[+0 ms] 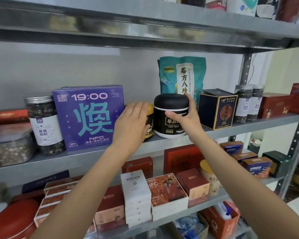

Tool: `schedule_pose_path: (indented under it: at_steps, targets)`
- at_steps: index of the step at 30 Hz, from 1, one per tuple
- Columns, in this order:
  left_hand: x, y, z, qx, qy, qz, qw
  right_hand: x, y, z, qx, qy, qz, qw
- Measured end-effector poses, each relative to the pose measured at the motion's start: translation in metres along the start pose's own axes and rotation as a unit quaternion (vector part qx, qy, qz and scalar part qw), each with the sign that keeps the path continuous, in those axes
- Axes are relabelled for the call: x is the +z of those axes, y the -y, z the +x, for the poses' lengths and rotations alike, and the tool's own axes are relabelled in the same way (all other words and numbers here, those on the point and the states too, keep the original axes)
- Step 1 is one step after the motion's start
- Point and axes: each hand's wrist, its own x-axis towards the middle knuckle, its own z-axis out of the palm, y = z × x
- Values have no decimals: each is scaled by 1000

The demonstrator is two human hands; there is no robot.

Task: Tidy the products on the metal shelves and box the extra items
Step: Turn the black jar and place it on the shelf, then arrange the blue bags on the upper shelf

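Grey metal shelves (41,164) fill the view, three tiers crowded with boxes, tins and jars against a pale wall. Both my arms reach up to the middle tier, forearms rising from five and seven o'clock and meeting near the centre.

My right hand (185,118) grips the black jar (169,107), with the thumb across its front just under the lid and the fingers curled round its three o'clock side. The jar appears to stand upright near the shelf's front edge. The teal pouch (182,75) is propped behind it at twelve o'clock, and the dark blue box (216,109) is just beside it at three.

My left hand (133,125) is flat and open, fingers straight and together. It is laid against the yellow-lidded jar (150,111) at the black jar's nine o'clock and holds nothing. That smaller jar sits between the black jar and the purple box (88,118), mostly hidden by my palm.

I judge this to be the straightening step, lining up the two jars in the row. Next I would need to slide or turn the black jar gently, label forward, while steadying its neighbour so neither tips. Whether either is an extra for boxing I cannot tell.
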Motion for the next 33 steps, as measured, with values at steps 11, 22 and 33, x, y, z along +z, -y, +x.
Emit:
schedule_pose_path:
  at_steps: [11, 22, 33]
  targets:
    - [5, -1, 4, -2, -18, 25, 1000, 6, -1, 4, 25, 13, -54, 998]
    - [-3, -53, 67, 11, 30, -13, 999, -73, 31, 48, -147, 49, -359, 921]
    - [16, -91, 84, -71, 60, 43, 995, -88, 34, 161, -203, 163, -636, 727]
